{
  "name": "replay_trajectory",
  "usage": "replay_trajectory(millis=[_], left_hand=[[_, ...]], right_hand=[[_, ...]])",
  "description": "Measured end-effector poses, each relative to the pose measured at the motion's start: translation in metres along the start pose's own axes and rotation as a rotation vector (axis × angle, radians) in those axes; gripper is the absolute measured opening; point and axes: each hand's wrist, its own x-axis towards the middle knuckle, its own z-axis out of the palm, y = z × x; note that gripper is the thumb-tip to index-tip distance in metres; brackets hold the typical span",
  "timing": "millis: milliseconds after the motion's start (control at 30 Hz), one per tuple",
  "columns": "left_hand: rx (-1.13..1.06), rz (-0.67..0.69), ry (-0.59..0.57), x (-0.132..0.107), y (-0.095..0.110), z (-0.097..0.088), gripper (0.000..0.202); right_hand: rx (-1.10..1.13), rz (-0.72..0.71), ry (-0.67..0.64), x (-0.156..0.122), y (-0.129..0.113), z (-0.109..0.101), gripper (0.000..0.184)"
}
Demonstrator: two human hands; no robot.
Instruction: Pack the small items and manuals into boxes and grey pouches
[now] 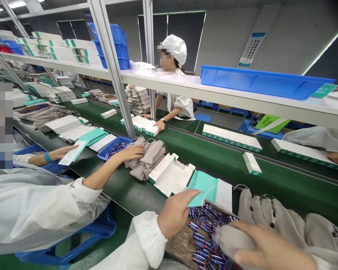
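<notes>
One grey cloth pouch (233, 240) held; many more grey pouches (276, 221) left piled by the green conveyor belt (298, 191).
Pouch is grasped in the right hand (270, 247), fingers curled round it, above a brown bag (180, 243) of blue packets (202, 232). Left hand (177, 213) is extended against a teal card (202, 187); grip cannot be told. Opened white box (169, 174) lies on the belt; closed white boxes (232, 138) lie beyond.

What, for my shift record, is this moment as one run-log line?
left hand: at teal card | right hand: gripping grey cloth pouch | below: small blue items in brown bag
</notes>
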Motion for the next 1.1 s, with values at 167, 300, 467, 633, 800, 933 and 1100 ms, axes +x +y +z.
replay_trajectory(millis=[167,300,467,633,800,933,1100], left_hand=[[-0.066,-0.002,-0.414,0.005,-0.004,0.014,0.047],[-0.475,-0.257,-0.383,-0.008,-0.032,0.025,0.032],[-0.700,-0.493,0.025,-0.021,-0.052,0.045,0.030],[-0.779,-0.552,0.077,-0.022,-0.038,0.052,0.036],[-0.825,-0.507,0.022,-0.024,-0.025,0.050,0.043],[-0.761,-0.581,0.038,-0.029,-0.029,0.043,0.036],[-0.654,-0.269,-0.298,-0.038,-0.031,0.038,0.063]], right_hand=[[0.233,-0.203,-0.430,-0.005,-0.064,0.006,0.075],[0.458,-0.189,-0.349,-0.002,-0.053,0.004,0.072],[0.660,0.005,-0.119,0.003,-0.044,0.017,0.085],[0.905,0.055,-0.047,0.009,-0.053,0.053,0.095],[0.731,0.010,0.242,0.020,-0.049,0.091,0.083],[0.585,0.087,0.515,0.025,-0.030,0.106,0.088],[0.761,0.069,0.380,0.017,-0.007,0.139,0.060]])
